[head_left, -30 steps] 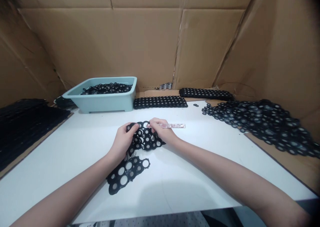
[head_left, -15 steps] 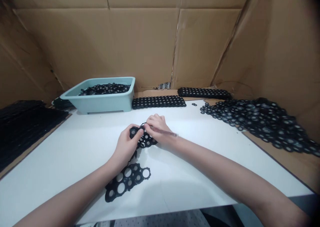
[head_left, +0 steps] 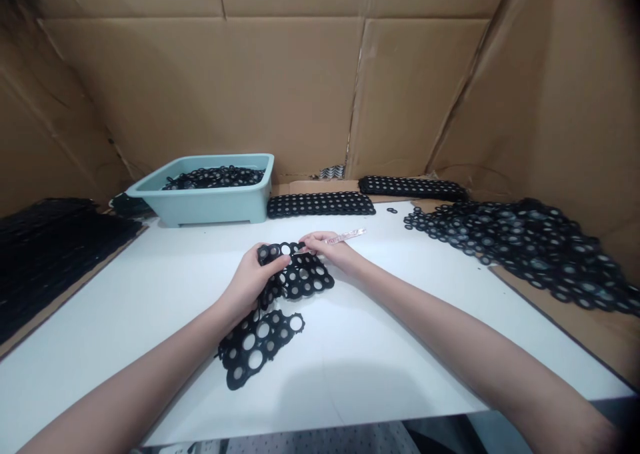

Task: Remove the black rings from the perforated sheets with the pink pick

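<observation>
A black sheet of joined rings [head_left: 305,275] is raised over the white table, with a second part [head_left: 257,351] of ring work hanging or lying below it. My left hand [head_left: 257,271] is closed on the sheet's left side, thumb across its front. At the upper edge, my right hand [head_left: 327,246] pinches a slim tool with a clear pinkish handle [head_left: 347,236]. The tool's thin tip points left to the rings near my left thumb. Its exact kind does not show.
A light-blue basin [head_left: 220,204] holds black rings. Beside it lie a flat ring panel [head_left: 320,204] and another stack [head_left: 413,187]. A large heap of rings [head_left: 530,247] spreads at right. Black stacks [head_left: 50,254] stand at left. Cardboard walls [head_left: 285,87] surround the white table [head_left: 390,367].
My right hand has turned, swinging the tool's handle upward. More of the ring sheet shows between my hands, and the lower part has shifted slightly up and right.
</observation>
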Demonstrator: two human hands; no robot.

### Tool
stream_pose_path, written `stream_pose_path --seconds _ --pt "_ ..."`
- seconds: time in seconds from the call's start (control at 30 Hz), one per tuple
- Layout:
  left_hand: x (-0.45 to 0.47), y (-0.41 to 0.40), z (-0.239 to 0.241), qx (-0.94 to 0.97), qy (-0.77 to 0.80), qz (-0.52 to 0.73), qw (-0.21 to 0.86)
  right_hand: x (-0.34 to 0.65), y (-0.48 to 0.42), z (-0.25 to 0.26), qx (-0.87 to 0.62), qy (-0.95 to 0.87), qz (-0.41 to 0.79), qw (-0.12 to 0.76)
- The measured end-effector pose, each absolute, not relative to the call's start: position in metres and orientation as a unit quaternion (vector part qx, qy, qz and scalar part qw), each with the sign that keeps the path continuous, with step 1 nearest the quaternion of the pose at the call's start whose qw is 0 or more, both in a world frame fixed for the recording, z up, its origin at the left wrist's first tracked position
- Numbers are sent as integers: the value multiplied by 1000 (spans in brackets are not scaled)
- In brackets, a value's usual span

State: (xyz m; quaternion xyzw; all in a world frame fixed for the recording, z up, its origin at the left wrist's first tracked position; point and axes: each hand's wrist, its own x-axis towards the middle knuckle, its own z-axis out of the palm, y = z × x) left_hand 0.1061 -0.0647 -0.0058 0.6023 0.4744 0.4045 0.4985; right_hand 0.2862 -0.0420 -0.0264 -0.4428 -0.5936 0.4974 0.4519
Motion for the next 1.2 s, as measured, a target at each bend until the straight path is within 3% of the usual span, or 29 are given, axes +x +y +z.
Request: stream_pose_path --seconds 0.37,0.6,0.93,1.2 --pt "103 -60 -8 645 472 377 467 289 -46 -13 -446 -608 423 503" --pt "101 -59 -2 654 477 255 529 290 -44 -14 -450 -621 405 498" --pt "104 -62 -11 600 486 358 525 296 -38 -27 -381 -507 602 485" --pt "103 -62 -10 583 480 378 535 289 -45 -26 -432 -600 532 412"
